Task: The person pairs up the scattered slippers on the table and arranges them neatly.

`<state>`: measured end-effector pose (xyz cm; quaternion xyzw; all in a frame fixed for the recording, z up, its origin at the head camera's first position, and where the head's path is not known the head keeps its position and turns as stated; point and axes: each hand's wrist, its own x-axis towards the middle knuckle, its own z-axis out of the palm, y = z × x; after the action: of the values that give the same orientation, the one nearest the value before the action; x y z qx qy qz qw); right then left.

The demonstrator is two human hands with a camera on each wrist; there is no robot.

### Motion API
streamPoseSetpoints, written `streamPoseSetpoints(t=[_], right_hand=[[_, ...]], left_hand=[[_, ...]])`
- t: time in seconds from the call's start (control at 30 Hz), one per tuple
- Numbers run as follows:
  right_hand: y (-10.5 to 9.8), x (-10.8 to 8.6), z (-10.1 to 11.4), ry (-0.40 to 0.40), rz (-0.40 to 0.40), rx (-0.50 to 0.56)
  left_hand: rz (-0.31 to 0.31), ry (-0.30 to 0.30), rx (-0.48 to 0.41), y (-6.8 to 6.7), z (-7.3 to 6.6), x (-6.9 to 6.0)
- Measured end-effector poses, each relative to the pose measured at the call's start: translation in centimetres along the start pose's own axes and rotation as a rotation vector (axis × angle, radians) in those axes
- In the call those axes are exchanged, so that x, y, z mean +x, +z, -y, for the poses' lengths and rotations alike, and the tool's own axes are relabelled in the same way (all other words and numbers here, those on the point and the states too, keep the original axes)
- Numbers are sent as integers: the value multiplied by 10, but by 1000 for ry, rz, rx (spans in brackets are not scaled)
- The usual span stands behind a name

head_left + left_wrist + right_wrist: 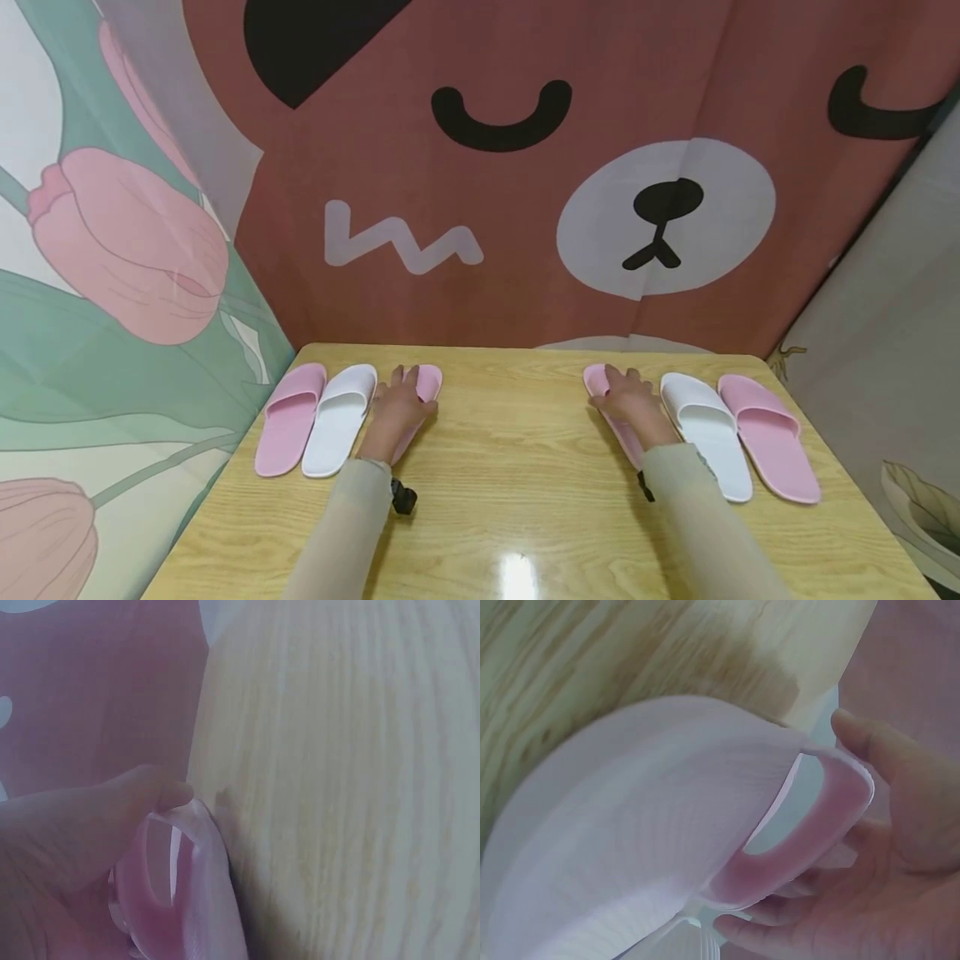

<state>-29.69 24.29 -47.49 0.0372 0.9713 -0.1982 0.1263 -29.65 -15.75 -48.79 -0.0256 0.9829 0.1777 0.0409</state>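
Over at the left of the wooden table (pixel 517 475), the left hand (pixel 397 410) pinches the inner pink slipper (pixel 430 383) across its strap, just beside a white slipper (pixel 327 446); at the right, the right hand (pixel 632 402), fingers spread, straddles the facing pink slipper (pixel 596 380), near another white slipper (pixel 731 467).
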Motion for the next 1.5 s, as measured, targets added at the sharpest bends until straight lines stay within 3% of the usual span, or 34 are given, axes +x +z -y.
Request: streamPoseSetpoints(t=[0.2, 0.4, 0.63, 1.5], right_hand=[[-1, -3, -3, -44, -2, 27], [-1, -1, -4, -81, -26, 40], [0, 2, -6, -72, -28, 52], [-7, -1, 13, -59, -67, 54]], left_hand=[[0, 39, -1, -1, 0, -2], [22, 29, -18, -2, -1, -2], [18, 16, -3, 5, -1, 5], [-30, 29, -56, -3, -26, 1]])
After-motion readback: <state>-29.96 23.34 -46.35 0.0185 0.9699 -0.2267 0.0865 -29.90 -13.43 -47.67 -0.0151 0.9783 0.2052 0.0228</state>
